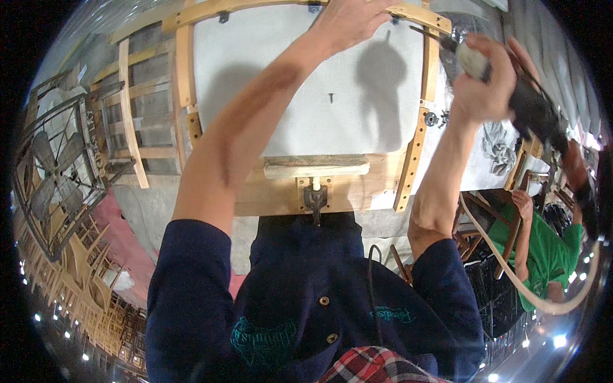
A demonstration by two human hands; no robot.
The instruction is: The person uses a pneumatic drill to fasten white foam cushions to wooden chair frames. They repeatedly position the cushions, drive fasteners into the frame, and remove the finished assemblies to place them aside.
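Wood frame: a pale chair frame (418,137) with a white panel (306,83) is stood before the person, its long rails running up and down the view.
Top rail: a curved bar (204,11) is laid across the upper edge, left to right.
Power tool: a dark tool (533,108) is held at the frame's upper right corner, its long axis slanted up-left, tip toward the rail joint.
Right hand: the right hand (482,80) is clenched around the tool and lies nearer the joint.
Left hand: the left hand (348,22) is pressed on the top rail, just left of the tip; finger curl cannot be told.
Screw: a small dark screw (331,97) is seen on the panel, well below both hands.
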